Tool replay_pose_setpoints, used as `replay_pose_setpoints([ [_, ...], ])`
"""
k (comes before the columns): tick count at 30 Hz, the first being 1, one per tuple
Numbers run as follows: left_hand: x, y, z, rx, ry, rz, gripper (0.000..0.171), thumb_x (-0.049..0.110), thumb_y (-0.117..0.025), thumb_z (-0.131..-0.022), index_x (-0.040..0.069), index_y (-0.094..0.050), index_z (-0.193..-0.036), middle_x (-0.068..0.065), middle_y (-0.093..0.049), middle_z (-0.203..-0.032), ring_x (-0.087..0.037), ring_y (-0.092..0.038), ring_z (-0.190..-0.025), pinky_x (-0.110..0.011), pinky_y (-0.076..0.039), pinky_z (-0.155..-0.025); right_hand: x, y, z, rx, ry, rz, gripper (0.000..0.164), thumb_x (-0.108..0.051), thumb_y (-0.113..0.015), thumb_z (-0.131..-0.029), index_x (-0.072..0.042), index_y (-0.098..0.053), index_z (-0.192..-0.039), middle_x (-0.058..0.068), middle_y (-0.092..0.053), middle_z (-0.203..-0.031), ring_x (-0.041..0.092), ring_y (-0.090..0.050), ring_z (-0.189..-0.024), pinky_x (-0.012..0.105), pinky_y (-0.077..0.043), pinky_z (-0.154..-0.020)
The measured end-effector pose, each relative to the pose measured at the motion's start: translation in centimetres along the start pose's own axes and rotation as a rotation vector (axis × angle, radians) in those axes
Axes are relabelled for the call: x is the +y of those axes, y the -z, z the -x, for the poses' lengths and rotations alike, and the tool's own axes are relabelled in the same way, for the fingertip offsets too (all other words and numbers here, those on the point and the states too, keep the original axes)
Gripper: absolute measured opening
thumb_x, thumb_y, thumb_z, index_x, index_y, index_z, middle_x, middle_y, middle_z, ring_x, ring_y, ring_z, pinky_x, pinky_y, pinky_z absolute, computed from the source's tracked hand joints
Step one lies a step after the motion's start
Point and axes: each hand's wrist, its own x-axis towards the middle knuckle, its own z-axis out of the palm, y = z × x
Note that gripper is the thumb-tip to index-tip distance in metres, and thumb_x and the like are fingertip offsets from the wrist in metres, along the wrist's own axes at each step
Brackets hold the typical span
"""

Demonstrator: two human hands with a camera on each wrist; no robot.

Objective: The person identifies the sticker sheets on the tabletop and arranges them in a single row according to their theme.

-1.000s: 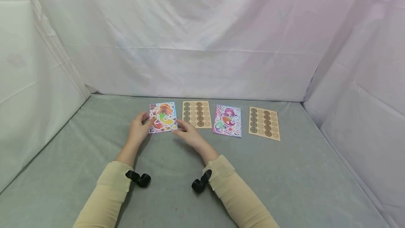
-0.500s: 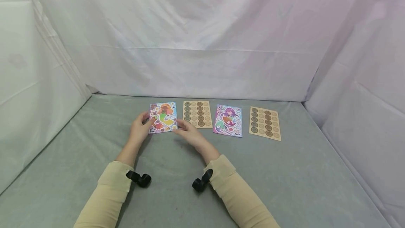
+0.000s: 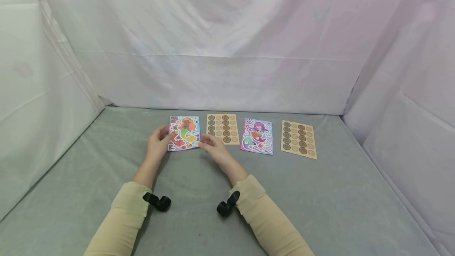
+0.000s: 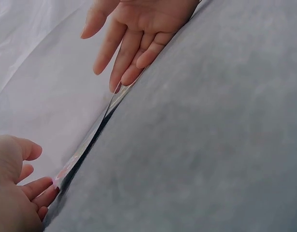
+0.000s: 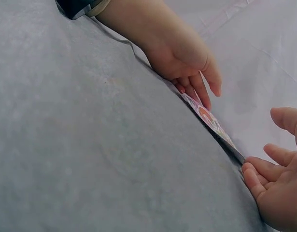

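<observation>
In the head view, a colourful mermaid sticker sheet (image 3: 184, 134) lies at the left end of a row of sheets. My left hand (image 3: 156, 144) touches its left edge, with the thumb over the print. At the lower right corner, my right hand (image 3: 215, 150) touches the edge with fingertips. The left wrist view has the left hand (image 4: 18, 186) and right hand (image 4: 141, 36) at opposite ends of the sheet, thumbs raised off it. From the right wrist view, a dark shadow runs under the near edge of the sheet (image 5: 209, 118).
To the right lie a tan sheet of round stickers (image 3: 222, 129), a purple-haired mermaid sheet (image 3: 256, 136) and another tan sheet (image 3: 299, 139). A grey cloth (image 3: 199, 216) covers the table. White curtains (image 3: 227, 74) stand behind and at both sides.
The mermaid sheet between my hands has turned very slightly, its far edge now more level. Both hands stay at its sides; the whole view has shifted a little.
</observation>
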Motion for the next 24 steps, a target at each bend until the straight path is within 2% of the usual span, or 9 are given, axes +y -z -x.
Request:
replay_pose_setpoints([
  [9, 0.07, -0.17, 0.05, 0.062, 0.025, 0.047, 0.05, 0.004, -0.057, -0.093, 0.002, -0.043, -0.141, -0.017, -0.05, -0.136, -0.03, -0.048, -0.121, -0.04, -0.042, -0.099, -0.03, 0.08, 0.22, 0.057, -0.002, -0.043, 0.044, -0.017, -0.061, -0.094, -0.002, -0.052, -0.134, 0.011, -0.059, -0.124, 0.022, -0.054, -0.115, 0.034, -0.044, -0.096],
  [14, 0.13, -0.29, 0.16, 0.099, 0.023, 0.052, 0.05, 0.003, -0.059, -0.092, 0.005, -0.046, -0.14, -0.014, -0.054, -0.132, -0.026, -0.053, -0.114, -0.036, -0.045, -0.095, 0.14, 0.07, 0.3, 0.078, 0.018, -0.123, 0.042, -0.01, -0.06, -0.094, 0.004, -0.051, -0.133, 0.017, -0.058, -0.125, 0.023, -0.057, -0.112, 0.031, -0.049, -0.09],
  [18, 0.16, -0.3, 0.17, 0.107, 0.026, 0.081, 0.052, 0.001, -0.06, -0.091, 0.006, -0.046, -0.141, -0.013, -0.055, -0.131, -0.025, -0.055, -0.112, -0.035, -0.047, -0.094, 0.32, 0.04, 0.34, 0.086, 0.032, -0.173, 0.04, -0.006, -0.059, -0.094, 0.008, -0.051, -0.131, 0.021, -0.058, -0.126, 0.026, -0.058, -0.112, 0.031, -0.05, -0.089],
  [24, 0.16, -0.36, 0.22, 0.116, 0.02, 0.136, 0.055, -0.003, -0.06, -0.09, 0.008, -0.044, -0.142, -0.012, -0.055, -0.132, -0.025, -0.057, -0.11, -0.032, -0.048, -0.093, 0.41, -0.01, 0.45, 0.116, 0.033, -0.205, 0.037, -0.003, -0.061, -0.093, 0.008, -0.054, -0.128, 0.021, -0.061, -0.121, 0.024, -0.061, -0.108, 0.031, -0.051, -0.087],
])
